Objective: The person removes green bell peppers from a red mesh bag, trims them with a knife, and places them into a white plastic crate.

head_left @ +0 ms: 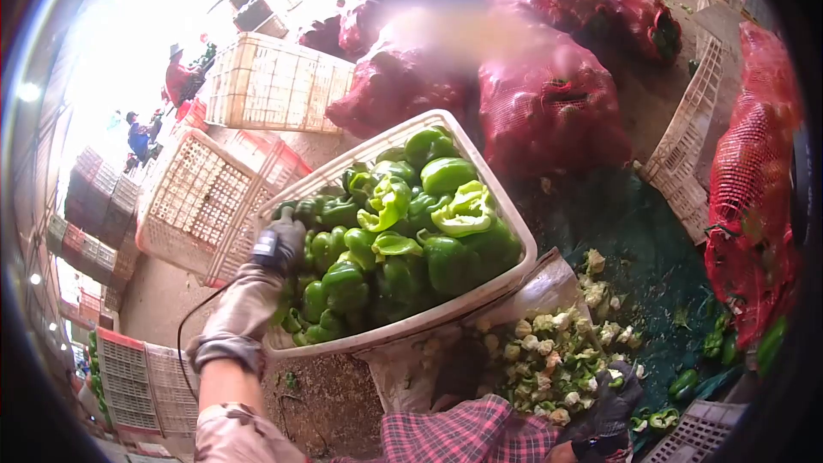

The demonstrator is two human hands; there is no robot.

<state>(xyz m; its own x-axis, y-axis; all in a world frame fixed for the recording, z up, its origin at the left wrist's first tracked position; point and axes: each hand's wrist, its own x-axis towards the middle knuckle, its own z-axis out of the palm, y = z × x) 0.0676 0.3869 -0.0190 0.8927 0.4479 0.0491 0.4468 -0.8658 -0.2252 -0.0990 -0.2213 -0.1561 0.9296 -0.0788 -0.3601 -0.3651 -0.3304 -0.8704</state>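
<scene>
Head view: left hand (279, 244), gloved, its grip closed on the rim of a tilted crate (514, 231) of peppers (403, 240); right hand (613, 403) low, its grip indiscernible, beside pepper cores (549, 356); tipping step, steady hold needed next.

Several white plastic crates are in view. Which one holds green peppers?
The tilted crate in the middle, gripped at its rim by the gloved left hand, is full of green peppers. The crates behind it look empty.

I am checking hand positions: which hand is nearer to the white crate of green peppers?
Left. The left hand grips the white crate rim; the right hand is lower, beside the pepper cores.
</scene>
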